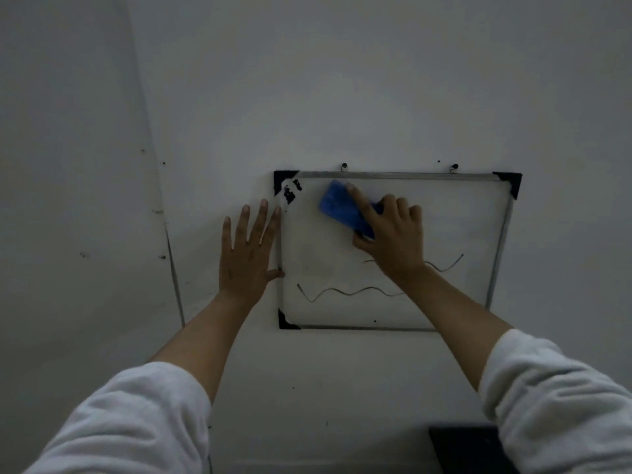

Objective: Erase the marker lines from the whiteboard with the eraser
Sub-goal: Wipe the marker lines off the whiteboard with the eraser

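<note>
Reaching up from the bottom edge, two forearms in pushed-back pale sleeves [561, 401] stretch toward a wall [342, 80] in dim light. At about five o'clock, low beside the right sleeve, sits a dark flat object [468, 449] too shadowed to identify. Farther up, the left hand [248, 251] lies flat against the wall at nine o'clock from the whiteboard's middle, fingers straight and spread, holding nothing; its thumb touches the left frame rail and its forefinger lies along that rail. The whiteboard [461, 213] hangs on the wall with a thin metal frame and black corner caps. Across its lower part runs a wavy marker line [345, 291] at six o'clock, and a second wavy line [448, 265] shows at four o'clock, partly hidden behind the right wrist. The right hand [393, 234] curls over a blue eraser [345, 208], thumb beneath and fingers wrapped over its upper edge, pressing it against the board toward eleven o'clock from the centre. Beyond it, black smudges [290, 191] mark the upper left corner at ten o'clock. Two small hooks [344, 166] hold the top rail at twelve o'clock.
</note>
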`<move>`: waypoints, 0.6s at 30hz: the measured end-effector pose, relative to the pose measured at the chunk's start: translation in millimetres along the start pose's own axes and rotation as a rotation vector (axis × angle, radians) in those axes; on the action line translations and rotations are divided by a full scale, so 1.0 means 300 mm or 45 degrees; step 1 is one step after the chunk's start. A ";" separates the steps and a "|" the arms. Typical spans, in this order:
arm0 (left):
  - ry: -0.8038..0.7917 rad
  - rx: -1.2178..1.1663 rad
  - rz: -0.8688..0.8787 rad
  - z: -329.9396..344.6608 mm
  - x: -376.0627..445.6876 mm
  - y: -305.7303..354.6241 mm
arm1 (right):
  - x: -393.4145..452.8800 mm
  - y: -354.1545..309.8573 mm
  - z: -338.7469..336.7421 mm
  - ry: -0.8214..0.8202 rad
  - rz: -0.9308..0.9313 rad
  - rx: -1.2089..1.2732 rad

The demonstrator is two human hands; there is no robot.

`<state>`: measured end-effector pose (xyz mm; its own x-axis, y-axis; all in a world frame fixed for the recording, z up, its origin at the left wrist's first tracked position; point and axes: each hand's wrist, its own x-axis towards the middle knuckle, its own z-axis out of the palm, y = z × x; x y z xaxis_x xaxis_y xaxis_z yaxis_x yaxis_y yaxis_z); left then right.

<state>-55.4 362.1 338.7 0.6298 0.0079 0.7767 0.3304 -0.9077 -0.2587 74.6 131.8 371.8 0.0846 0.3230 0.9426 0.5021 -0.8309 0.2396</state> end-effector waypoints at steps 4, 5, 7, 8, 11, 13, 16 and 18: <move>0.074 -0.009 0.282 0.005 -0.001 0.006 | -0.138 -0.047 0.004 -0.144 -0.253 0.116; 0.074 -0.004 0.297 0.000 0.007 0.023 | -0.170 -0.039 0.001 -0.187 -0.380 0.096; 0.081 0.004 0.307 -0.013 0.028 0.065 | -0.184 -0.004 -0.008 -0.241 -0.547 0.060; 0.093 0.006 0.324 -0.017 0.037 0.087 | -0.170 0.018 -0.013 -0.253 -0.572 0.025; 0.116 -0.006 0.352 -0.013 0.050 0.130 | -0.102 0.086 -0.031 -0.188 -0.267 -0.009; 0.111 0.010 0.325 -0.002 0.049 0.137 | -0.070 0.110 -0.041 -0.117 0.036 0.046; 0.098 0.040 0.308 0.017 0.047 0.133 | -0.106 0.067 -0.032 -0.077 0.169 0.125; 0.116 0.020 0.309 0.025 0.048 0.134 | -0.167 0.036 -0.021 -0.124 -0.017 0.124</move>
<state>-27.7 328.8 335.3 0.6264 -0.2477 0.7391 0.1889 -0.8717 -0.4522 70.3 103.8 328.6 0.1580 0.3801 0.9113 0.5848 -0.7797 0.2238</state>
